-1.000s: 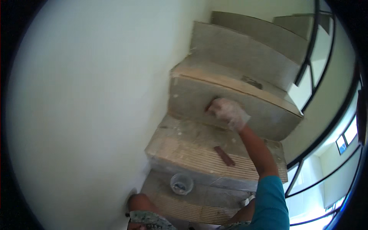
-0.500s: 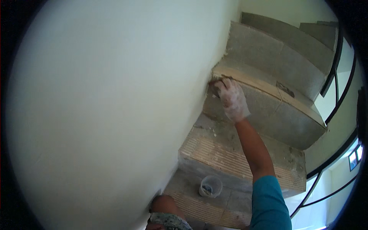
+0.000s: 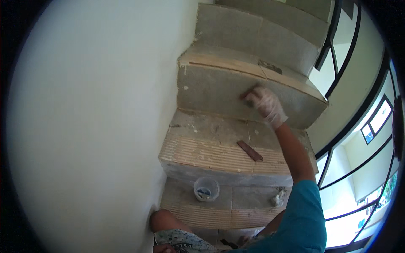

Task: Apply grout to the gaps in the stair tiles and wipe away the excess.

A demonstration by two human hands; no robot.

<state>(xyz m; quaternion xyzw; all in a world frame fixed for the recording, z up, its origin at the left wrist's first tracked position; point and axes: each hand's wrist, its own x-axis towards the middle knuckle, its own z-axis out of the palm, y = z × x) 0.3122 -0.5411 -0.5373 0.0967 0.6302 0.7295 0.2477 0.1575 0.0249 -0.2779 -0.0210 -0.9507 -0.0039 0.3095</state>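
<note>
My right hand (image 3: 266,105), in a thin translucent glove, is closed on a small dark brown piece (image 3: 246,95), blurred by motion. It is up against the grey riser (image 3: 211,88), below the tan edge strip (image 3: 228,66) of the step above. On the ribbed tread (image 3: 202,154) below lies a flat brown strip (image 3: 249,151), apart from the hand. A clear plastic tub (image 3: 206,189) with a little grey-blue material inside stands one step lower. Part of my left hand (image 3: 164,248) shows at the lower edge by my thigh; its fingers are mostly hidden.
A white wall (image 3: 97,126) borders the stairs on the left. Black metal railing (image 3: 354,179) curves along the right side. A crumpled pale scrap (image 3: 278,197) lies on the tub's step. My bent knee (image 3: 165,220) is near the wall.
My right hand has moved along the riser, away from the wall corner and to the right. The view has shifted, and the brown strip and pale scrap now show.
</note>
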